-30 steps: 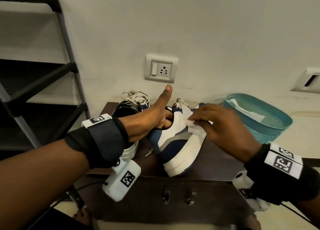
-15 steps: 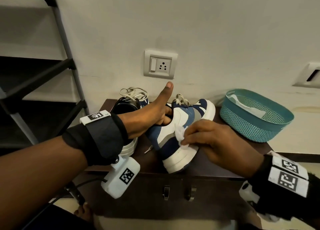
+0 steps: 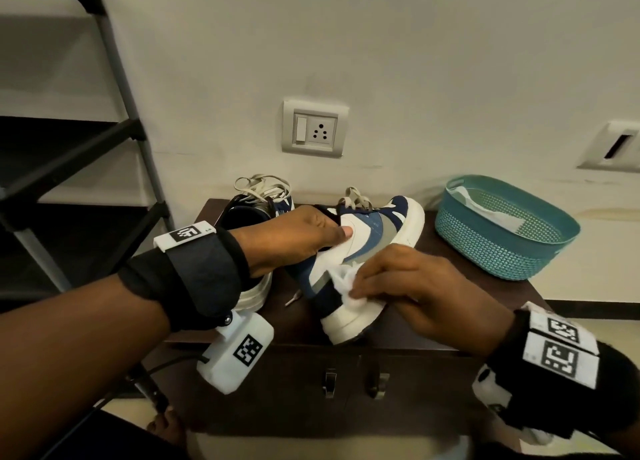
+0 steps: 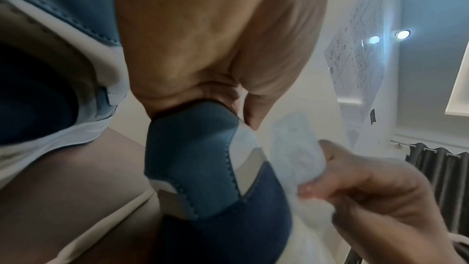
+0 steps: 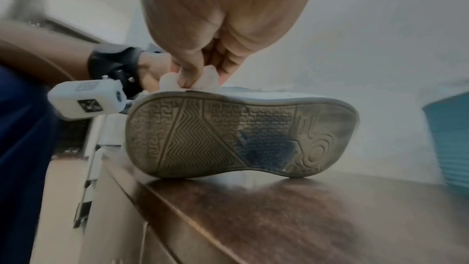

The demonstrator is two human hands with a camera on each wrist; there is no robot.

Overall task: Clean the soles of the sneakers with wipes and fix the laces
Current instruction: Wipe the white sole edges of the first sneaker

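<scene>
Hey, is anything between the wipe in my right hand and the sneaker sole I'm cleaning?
Nothing visible. The right hand already presses the wipe on the sole's white sidewall, while the left hand holds the sneaker tilted.

Two sneakers are on the brown cabinet (image 3: 450,324): one sneaker (image 3: 363,252) near the middle and another sneaker (image 3: 249,217) by the left edge. One wipe (image 3: 346,283) is on the middle sneaker. One blue basket (image 3: 502,238) sits at the right edge. Two hands are there: the left hand (image 3: 298,238) and the right hand (image 3: 426,286).
</scene>
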